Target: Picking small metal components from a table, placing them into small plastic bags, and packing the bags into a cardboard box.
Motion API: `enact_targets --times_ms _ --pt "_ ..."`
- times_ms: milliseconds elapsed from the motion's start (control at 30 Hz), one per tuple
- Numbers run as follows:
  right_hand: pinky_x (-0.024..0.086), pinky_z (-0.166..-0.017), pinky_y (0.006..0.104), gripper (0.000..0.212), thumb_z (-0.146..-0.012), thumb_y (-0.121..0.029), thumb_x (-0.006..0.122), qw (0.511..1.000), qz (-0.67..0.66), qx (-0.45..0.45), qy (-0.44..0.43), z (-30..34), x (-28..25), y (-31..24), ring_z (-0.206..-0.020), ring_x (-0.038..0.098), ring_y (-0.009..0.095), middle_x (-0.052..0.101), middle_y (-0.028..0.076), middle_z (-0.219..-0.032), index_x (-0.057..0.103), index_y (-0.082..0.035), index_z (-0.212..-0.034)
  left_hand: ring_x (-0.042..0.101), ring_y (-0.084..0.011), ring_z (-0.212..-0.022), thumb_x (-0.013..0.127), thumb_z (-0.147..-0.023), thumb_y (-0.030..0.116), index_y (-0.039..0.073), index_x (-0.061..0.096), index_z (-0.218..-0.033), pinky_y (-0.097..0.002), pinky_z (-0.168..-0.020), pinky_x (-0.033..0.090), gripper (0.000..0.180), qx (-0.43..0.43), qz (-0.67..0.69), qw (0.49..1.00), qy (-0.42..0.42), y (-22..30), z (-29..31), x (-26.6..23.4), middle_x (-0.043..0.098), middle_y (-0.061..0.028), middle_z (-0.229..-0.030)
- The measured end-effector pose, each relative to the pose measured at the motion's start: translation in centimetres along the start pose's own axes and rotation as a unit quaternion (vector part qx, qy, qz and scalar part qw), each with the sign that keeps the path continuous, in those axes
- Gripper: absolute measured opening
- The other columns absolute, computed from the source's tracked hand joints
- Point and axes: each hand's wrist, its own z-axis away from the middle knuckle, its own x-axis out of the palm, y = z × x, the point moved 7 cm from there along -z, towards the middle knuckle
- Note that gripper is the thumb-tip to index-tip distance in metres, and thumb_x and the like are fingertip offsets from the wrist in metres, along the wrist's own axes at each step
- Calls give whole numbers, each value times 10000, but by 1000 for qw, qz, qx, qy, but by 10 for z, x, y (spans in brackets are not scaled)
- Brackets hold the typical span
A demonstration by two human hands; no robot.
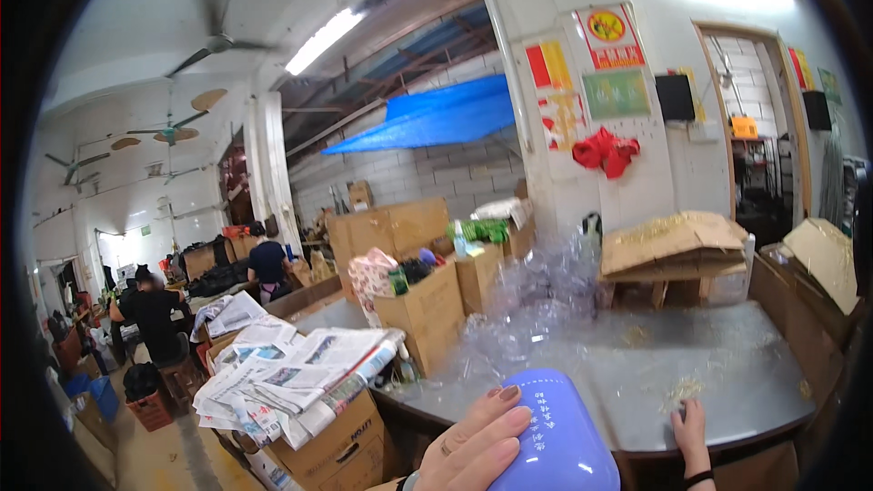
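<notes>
Your left hand (482, 441) clasps the purple plastic case (564, 441) at lower centre, fingers close together across its left side, presumably to steady it; the thumb is hidden. Your right hand (689, 425) curls beside pale shreds (687, 389) on the grey tabletop (737, 355), probably for reach; whether it pinches any, I cannot tell.

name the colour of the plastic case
The plastic case is glossy blue-violet, best seen in the head view.
</notes>
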Motion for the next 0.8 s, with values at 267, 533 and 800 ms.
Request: enact_targets --times_ms 267,533,800 --pt "458 -1003 447 353 -873 -89 680 1000 -1 2 -16 -11 4 -11 -1157 559 426 592 230 -1231 585 22 -1195 585 -485 -1263 724 -881 109 -59 494 -1373 -562 -1085 464 569 -144 115 980 -71 -25 47 53 581 -332 -1353" --pt "456 -1024 422 351 -897 -81 665 999 15 19 -25 -4 -15 -22 -1181 572 389 595 208 -1259 579 35 -1217 587 -465 -1273 875 -736 161 -98 544 -1323 -511 -1101 460 722 -274 210 938 -26 -79 93 123 603 -301 -1344" --pt "458 -1029 410 351 -907 -90 663 999 16 32 -34 -7 -9 -33 -1194 575 378 595 202 -1286 581 36 -1224 610 -457 -1245 897 -699 145 -97 563 -1306 -495 -1072 492 734 -312 206 927 -18 -95 115 145 626 -295 -1311"
